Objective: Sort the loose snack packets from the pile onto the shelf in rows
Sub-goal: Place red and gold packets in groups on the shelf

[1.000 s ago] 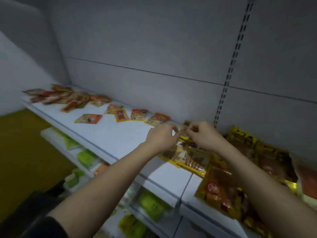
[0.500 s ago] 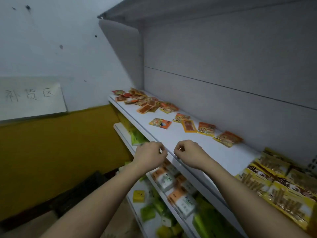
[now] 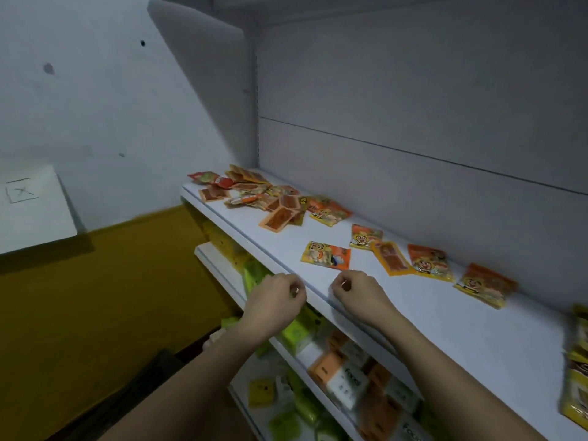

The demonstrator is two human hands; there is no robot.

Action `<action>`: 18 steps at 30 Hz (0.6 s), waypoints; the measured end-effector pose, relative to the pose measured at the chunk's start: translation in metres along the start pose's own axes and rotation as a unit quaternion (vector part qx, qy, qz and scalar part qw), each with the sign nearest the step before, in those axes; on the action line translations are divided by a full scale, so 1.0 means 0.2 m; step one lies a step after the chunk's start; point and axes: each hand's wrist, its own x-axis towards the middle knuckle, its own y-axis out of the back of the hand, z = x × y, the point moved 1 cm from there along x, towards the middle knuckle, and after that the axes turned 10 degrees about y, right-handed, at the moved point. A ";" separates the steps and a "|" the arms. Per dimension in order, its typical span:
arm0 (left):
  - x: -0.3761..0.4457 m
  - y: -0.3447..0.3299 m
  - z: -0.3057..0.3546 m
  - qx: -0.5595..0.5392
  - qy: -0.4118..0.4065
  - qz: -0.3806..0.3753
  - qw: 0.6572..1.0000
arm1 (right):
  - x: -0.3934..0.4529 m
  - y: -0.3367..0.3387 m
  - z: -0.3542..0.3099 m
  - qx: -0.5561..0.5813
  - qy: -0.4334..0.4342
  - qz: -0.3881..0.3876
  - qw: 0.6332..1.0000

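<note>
Both the left hand (image 3: 276, 296) and right hand (image 3: 356, 292) are curled and hold nothing near the shelf (image 3: 445, 319) edge; a hasty reach could scatter the pile (image 3: 254, 195) behind it.

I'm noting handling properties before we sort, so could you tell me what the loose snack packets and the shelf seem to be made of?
Snack packets: apparently thin flexible plastic film, glossy and printed; they lie flat with flat sealed edges, and some have clear windows.
Shelf: probably painted metal, smooth and matte pale grey; its front edge looks thin and straight, but the material cannot be confirmed from here.
</note>
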 end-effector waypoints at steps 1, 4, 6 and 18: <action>0.06 -0.02 0.01 -0.013 -0.012 -0.002 1.000 | 0.04 0.02 0.05 -0.006 -0.011 0.025 1.000; 0.23 -0.11 0.05 -0.056 -0.041 0.001 0.998 | 0.13 0.09 0.19 -0.015 -0.038 0.101 0.994; 0.32 -0.18 0.10 -0.054 -0.060 0.011 0.997 | 0.19 0.12 0.30 -0.042 -0.051 0.161 0.985; 0.81 -0.34 0.30 0.001 -0.140 -0.066 0.988 | 0.43 0.18 0.54 -0.160 -0.134 0.193 0.959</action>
